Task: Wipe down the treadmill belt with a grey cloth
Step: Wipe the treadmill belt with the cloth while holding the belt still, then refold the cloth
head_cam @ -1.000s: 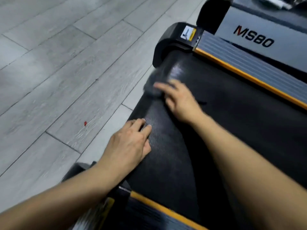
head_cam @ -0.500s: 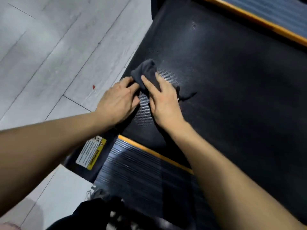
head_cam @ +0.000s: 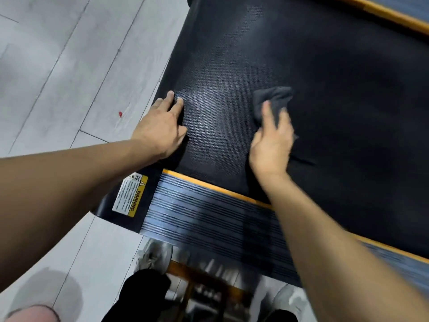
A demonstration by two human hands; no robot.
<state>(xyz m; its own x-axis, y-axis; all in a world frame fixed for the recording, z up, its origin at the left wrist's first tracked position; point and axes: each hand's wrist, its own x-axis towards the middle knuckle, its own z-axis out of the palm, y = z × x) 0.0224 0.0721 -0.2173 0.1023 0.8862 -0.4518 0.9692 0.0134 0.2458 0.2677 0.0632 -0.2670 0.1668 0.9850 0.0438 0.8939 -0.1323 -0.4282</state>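
I see my right hand (head_cam: pixel 270 145) pressing the grey cloth (head_cam: pixel 274 101) flat against the treadmill belt (head_cam: pixel 348 108), fingers spread over the cloth's near half rather than closed round it; the cloth is a soft, crumpled wad, bunched into folds beyond my fingertips, and it sits near the middle of the belt's width. My left hand (head_cam: pixel 161 127) lies open and empty, palm down, at the belt's left edge, fingers together and pointing away from me, well apart from the cloth. The belt is matte black rubber with a fine dotted weave that catches a pale sheen between my two hands. On the near side runs a thin orange strip (head_cam: pixel 218 187), and beside it a ribbed side rail (head_cam: pixel 204 214) of narrow parallel grooves. A yellow-and-white warning label (head_cam: pixel 130 197) is stuck to the black rounded end cap (head_cam: pixel 148 182). The floor (head_cam: pixel 69 66) is pale grey wood-grain planking, with a small red speck (head_cam: pixel 120 114) on it.
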